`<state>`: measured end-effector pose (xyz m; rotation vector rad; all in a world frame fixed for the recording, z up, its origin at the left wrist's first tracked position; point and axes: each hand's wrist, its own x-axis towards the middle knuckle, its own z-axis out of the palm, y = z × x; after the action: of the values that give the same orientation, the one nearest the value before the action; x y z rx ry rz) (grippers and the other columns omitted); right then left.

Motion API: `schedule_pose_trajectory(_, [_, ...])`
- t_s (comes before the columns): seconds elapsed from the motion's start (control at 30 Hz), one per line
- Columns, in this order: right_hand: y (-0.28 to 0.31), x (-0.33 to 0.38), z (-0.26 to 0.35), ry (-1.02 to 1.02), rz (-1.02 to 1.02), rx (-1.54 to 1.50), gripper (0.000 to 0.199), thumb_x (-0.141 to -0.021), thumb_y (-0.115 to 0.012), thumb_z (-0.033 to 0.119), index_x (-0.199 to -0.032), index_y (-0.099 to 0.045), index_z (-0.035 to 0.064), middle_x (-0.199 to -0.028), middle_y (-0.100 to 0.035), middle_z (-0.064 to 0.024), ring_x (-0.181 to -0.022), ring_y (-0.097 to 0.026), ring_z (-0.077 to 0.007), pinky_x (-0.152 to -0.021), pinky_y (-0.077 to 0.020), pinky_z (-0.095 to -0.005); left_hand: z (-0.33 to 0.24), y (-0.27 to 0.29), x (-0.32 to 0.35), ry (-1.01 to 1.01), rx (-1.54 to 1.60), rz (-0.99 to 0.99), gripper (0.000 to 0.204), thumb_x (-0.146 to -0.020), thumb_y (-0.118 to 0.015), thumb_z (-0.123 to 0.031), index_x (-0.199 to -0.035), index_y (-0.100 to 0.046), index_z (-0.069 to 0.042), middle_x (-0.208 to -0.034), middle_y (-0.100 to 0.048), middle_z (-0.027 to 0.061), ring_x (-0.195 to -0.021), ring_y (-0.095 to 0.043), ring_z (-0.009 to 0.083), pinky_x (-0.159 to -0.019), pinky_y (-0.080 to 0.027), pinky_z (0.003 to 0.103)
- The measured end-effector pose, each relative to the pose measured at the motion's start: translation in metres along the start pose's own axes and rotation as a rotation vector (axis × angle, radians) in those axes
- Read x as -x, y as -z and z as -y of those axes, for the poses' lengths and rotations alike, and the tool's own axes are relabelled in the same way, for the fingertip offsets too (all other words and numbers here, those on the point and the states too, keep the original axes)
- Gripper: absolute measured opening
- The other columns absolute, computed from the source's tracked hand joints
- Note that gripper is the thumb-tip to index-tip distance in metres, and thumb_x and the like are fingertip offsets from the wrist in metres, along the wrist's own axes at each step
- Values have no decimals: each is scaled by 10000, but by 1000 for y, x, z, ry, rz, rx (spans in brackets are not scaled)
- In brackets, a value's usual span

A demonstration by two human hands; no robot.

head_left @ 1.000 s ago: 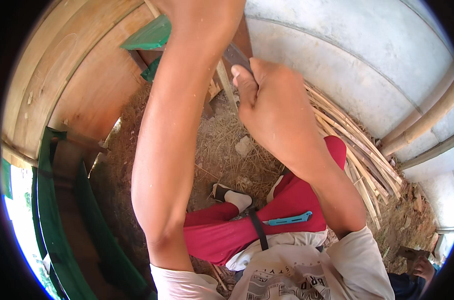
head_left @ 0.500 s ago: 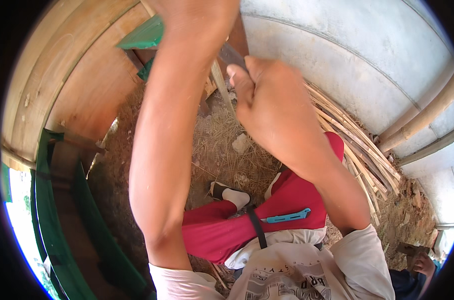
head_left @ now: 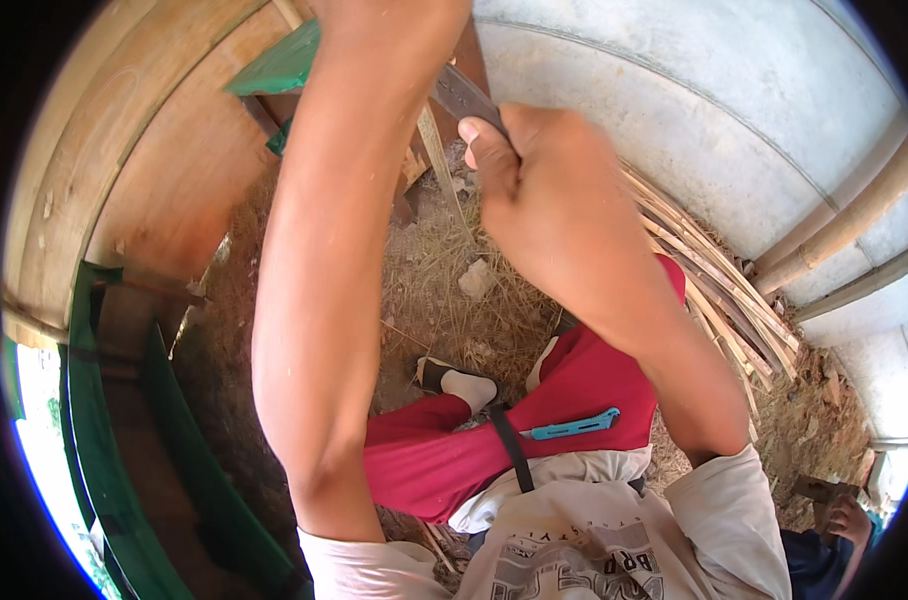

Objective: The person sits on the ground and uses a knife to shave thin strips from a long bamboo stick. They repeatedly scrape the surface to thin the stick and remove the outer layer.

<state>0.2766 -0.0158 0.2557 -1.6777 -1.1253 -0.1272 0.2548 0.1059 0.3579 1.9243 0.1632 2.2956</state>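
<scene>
My right hand is closed around a knife, thumb pressed along it. Its dark, flat blade points up and left toward my left wrist, and the grip is hidden inside my fist. My left arm stretches up to the top edge, where the left hand is cut off and its fingers do not show. Between the two arms a narrow pale strip hangs slanting down toward the ground. A light-blue utility cutter lies across my lap on the red trousers, beside a black strap.
Long split bamboo strips lie piled against the pale wall. A green-covered wooden piece stands beyond my left arm, near a plywood wall. Straw and a stone cover the ground. Another person's hand shows at lower right.
My right hand has shifted slightly right and down, drawing the knife back so more of its blade shows. The left hand has moved a little further past the top edge.
</scene>
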Motion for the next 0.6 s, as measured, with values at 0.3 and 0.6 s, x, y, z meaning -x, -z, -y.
schedule_pose_trajectory(0.3, [7, -2, 20, -18, -36, -87, 330, -987, -592, 199, -776, -614, -53, -576, -535, -211, -469, -437, -287, -515, -398, -424, 1, 10, -4, 1, -23, 31, 396, -1002, -454, -255, -912, -611, 97, -762, -635, 178, -672, -565, 236, -618, -443, 422])
schedule_pose_trajectory(0.6, [0, 13, 14, 10, 67, -28, 302, -976, -560, 137, -760, -591, -71, -624, -567, -269, -620, -558, -429, -608, -461, -496, -1, 15, -12, 3, -25, 31, 391, -1006, -463, -271, -936, -614, 83, -773, -639, 163, -683, -558, 222, -625, -441, 417])
